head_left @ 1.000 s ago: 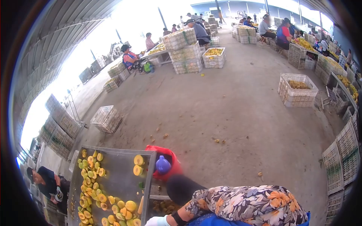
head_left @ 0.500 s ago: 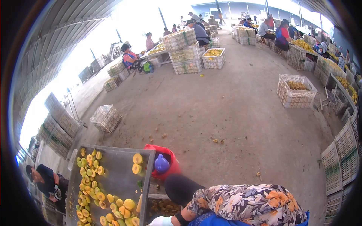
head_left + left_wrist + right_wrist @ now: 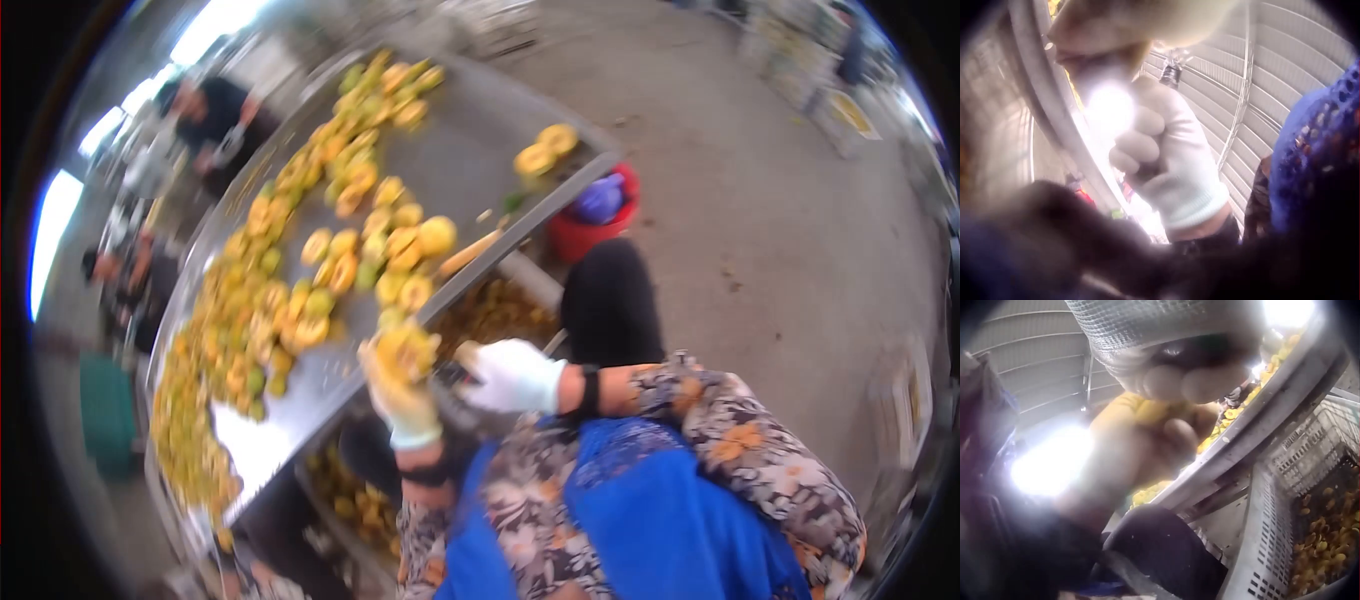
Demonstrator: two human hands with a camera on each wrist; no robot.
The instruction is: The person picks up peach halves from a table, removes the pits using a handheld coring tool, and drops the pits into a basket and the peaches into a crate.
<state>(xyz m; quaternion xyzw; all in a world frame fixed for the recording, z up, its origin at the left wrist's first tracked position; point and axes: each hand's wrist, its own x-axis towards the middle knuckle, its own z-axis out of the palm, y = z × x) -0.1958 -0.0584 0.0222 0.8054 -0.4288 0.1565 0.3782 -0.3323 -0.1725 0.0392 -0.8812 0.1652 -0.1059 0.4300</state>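
Note:
My left hand (image 3: 398, 395), in a stained pale glove, holds a yellow peach half (image 3: 405, 350) at the tray's near edge. Just to its right is my right hand (image 3: 512, 377) in a white glove, its fingers curled round a dark green handle (image 3: 1210, 347). The tool's working end is hidden. In the right wrist view the two hands come close together at the fruit. Cut peach halves (image 3: 385, 235) lie in a long heap on the metal tray (image 3: 460, 130). A pale wooden-looking stick (image 3: 470, 254) lies along the tray's right side.
Below the tray's edge stands a crate (image 3: 1263, 531) of brown pits and scraps, beside my knee (image 3: 612, 305). A red bucket (image 3: 585, 238) with a purple item (image 3: 600, 200) stands past the tray's right corner. Across the tray sits another person (image 3: 225, 125).
The head view has swung down and left from the hall to the tray. Both hands now show, where only part of the right one did before, and the left holds a peach half.

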